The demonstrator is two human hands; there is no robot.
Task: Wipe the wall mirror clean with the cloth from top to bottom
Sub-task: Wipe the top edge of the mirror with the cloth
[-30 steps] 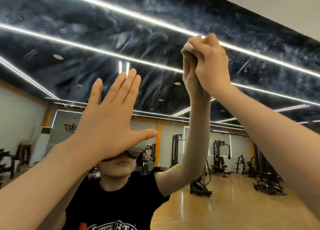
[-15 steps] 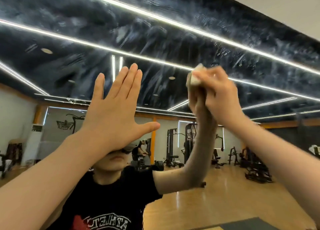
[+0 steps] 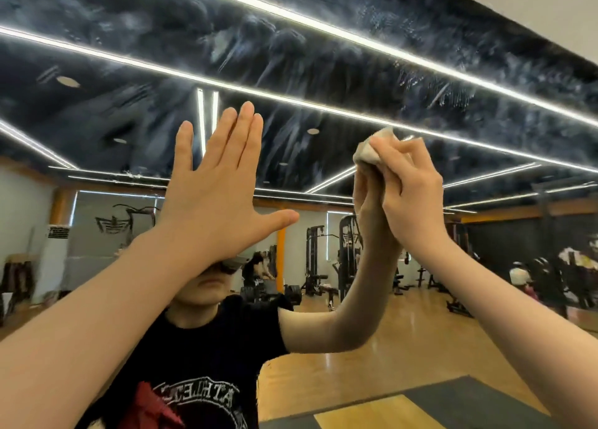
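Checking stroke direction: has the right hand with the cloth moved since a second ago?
Yes. The right hand and cloth have moved down the mirror, dropping below the reflected light strip they covered earlier.

L grip (image 3: 213,199) flat, fingers straight, R grip (image 3: 411,189) curled, pinching

We record an evenly bright indoor scene. Light comes from long white ceiling strips (image 3: 323,103) reflected in the wall mirror (image 3: 323,56); they bloom slightly against the dark ceiling. Smeary streaks haze the mirror's upper part. The wooden floor (image 3: 404,347) shows soft glare. Wide-angle bending curves straight lines near the edges. Near forearms look soft; far gym machines are slightly blurred.
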